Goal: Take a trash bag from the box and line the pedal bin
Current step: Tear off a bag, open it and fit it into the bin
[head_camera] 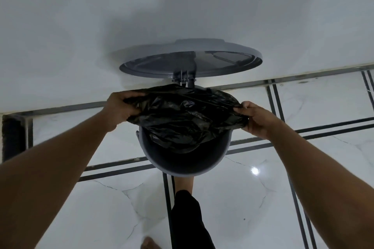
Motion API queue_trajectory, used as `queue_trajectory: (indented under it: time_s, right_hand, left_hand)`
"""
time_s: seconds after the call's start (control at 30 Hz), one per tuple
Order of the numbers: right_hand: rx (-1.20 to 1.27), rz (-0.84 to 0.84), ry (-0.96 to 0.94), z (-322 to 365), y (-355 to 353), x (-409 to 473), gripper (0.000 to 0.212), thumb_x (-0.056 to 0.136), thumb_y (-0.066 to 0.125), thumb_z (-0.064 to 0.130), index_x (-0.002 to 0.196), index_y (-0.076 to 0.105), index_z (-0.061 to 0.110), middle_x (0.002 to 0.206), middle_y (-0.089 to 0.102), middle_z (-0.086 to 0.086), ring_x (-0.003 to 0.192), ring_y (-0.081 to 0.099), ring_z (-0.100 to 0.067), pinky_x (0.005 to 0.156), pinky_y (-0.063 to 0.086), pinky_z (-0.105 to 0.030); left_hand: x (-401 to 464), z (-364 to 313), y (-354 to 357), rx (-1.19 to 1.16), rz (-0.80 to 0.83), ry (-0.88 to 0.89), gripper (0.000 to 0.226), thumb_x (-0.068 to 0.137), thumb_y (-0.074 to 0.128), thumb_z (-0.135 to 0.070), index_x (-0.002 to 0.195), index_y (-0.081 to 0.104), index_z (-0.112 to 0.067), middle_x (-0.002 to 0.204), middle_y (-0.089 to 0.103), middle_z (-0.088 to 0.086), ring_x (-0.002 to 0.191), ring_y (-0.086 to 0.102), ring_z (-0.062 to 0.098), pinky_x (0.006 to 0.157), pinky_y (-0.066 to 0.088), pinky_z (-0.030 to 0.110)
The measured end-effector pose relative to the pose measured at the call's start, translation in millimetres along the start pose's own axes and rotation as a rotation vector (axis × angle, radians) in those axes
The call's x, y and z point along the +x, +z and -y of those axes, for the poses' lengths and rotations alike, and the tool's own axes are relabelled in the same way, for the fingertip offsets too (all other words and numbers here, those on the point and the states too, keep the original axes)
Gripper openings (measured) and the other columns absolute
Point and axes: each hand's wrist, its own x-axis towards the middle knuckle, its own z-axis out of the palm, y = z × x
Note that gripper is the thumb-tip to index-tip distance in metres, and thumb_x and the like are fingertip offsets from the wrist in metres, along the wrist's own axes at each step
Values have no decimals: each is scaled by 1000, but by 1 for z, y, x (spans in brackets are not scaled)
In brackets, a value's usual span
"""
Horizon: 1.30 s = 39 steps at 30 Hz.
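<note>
A round grey pedal bin (pixel 188 164) stands on the floor against a white wall, its lid (pixel 190 60) tipped up and open. A crumpled black trash bag (pixel 182 115) lies over the back half of the bin's mouth and sags inside. My left hand (pixel 119 107) grips the bag's left edge. My right hand (pixel 257 117) grips its right edge, stretching the bag between them. The front part of the bin's rim is bare. A foot in front of the bin is partly hidden by it; the pedal is not visible.
White marble-look floor tiles (pixel 253 198) with dark double lines surround the bin. A white wall (pixel 182 6) rises right behind it. A dark gap (pixel 12 137) sits at the far left by the wall. My leg in black trousers (pixel 188 218) stands just before the bin.
</note>
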Motion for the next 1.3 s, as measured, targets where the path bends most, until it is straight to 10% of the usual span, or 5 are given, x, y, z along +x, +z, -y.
queue_trajectory:
  time_s: [0.43, 0.63, 0.83, 1.03, 1.3]
  right_hand:
    - [14, -162, 72, -40, 14, -26, 17, 81, 60, 21, 97, 66, 18, 92, 61, -1, 89, 57, -21, 73, 48, -36]
    - [-16, -199, -11, -67, 14, -44, 59, 84, 62, -4, 122, 66, 40, 102, 74, 0, 93, 70, -23, 80, 56, -36]
    - [42, -411, -126, -95, 18, -55, 25, 91, 62, -7, 95, 55, 16, 87, 65, -12, 73, 64, -20, 66, 58, -25]
    - [229, -310, 58, -112, 14, -59, 13, 89, 69, 15, 101, 74, 18, 97, 72, -1, 93, 66, -18, 83, 55, -34]
    - [-482, -393, -205, -120, 23, -50, 52, 80, 64, -6, 124, 66, 22, 107, 70, -1, 87, 67, -20, 74, 61, -31]
  left_hand:
    - [-36, 35, 16, 58, 144, -257, 50, 84, 65, 5, 124, 58, -25, 98, 54, 7, 84, 49, 22, 64, 44, 32]
    - [-63, 45, 37, 74, -72, -228, 86, 52, 87, -2, 125, 46, -23, 110, 58, 5, 86, 69, 25, 57, 64, 42]
    - [-104, 73, 57, 157, -11, -168, 108, 64, 92, -15, 148, 28, -38, 110, 64, -4, 89, 70, 25, 65, 63, 39]
    - [-139, 101, 78, 8, -176, 37, 97, 58, 90, -32, 141, 43, -47, 125, 64, -10, 112, 68, 25, 80, 62, 53]
    - [-147, 114, 100, 311, -236, 91, 98, 72, 85, -1, 151, 28, -12, 141, 35, 18, 111, 56, 33, 88, 55, 42]
